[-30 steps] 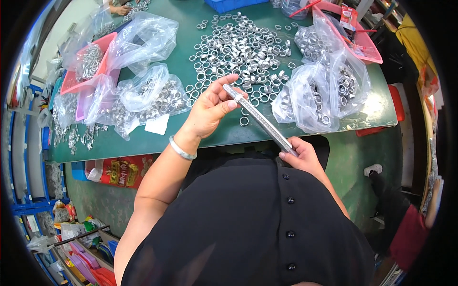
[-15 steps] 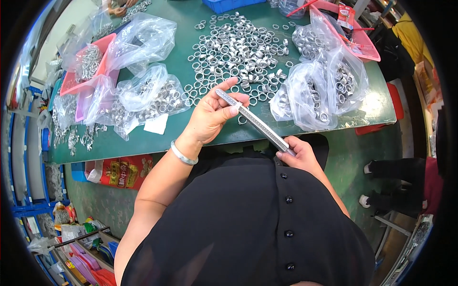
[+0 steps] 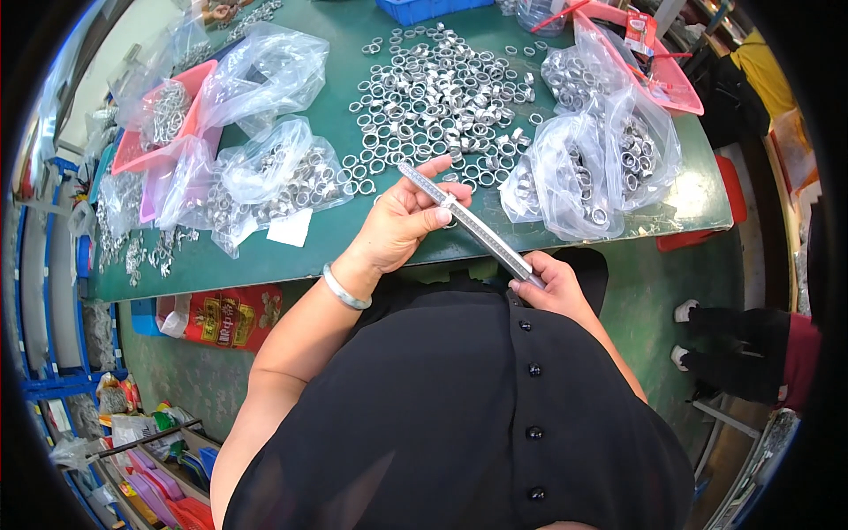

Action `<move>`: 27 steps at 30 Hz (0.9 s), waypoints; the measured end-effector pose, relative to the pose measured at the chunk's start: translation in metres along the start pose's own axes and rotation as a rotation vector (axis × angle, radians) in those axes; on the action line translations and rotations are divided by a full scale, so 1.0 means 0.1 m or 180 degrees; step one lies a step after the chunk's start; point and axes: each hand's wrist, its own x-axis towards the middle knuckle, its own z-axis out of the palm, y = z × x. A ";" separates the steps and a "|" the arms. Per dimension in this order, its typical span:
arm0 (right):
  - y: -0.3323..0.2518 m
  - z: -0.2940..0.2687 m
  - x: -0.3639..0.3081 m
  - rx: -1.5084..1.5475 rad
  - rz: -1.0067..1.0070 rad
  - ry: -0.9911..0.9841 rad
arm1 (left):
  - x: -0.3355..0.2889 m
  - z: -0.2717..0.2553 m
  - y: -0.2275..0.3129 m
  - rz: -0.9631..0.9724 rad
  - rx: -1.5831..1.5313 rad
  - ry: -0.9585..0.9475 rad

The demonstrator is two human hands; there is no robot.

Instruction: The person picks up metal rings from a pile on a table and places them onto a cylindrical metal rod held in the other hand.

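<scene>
The right hand (image 3: 558,284) is gripping the near end of a graduated ring mandrel (image 3: 491,241), which is slanting far-left over the near edge of the green table (image 3: 203,269) — the left hand (image 3: 399,228), nearer the far end, is pinching a silver ring (image 3: 449,202) apparently encircling it

The person (image 3: 300,344) wears a black top (image 3: 397,415) with round, glossy buttons (image 3: 534,433) and a pale bangle (image 3: 342,293) on the left wrist (image 3: 355,275).
</scene>
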 end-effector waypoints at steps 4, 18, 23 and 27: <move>0.00 -0.02 0.00 -0.0101 -0.0033 -0.0008 | 0.00 0.02 -0.01 0.0080 0.0041 0.0059; -0.05 0.00 0.00 -0.0147 -0.0026 -0.0025 | -0.03 -0.01 0.01 0.0132 0.0196 0.0174; -0.07 0.01 0.00 0.0024 -0.0002 -0.0021 | -0.04 -0.11 0.23 0.0776 0.0099 0.0475; -0.08 -0.03 -0.03 0.0038 0.0169 0.0069 | -0.03 -0.32 0.76 0.1983 0.1551 0.1535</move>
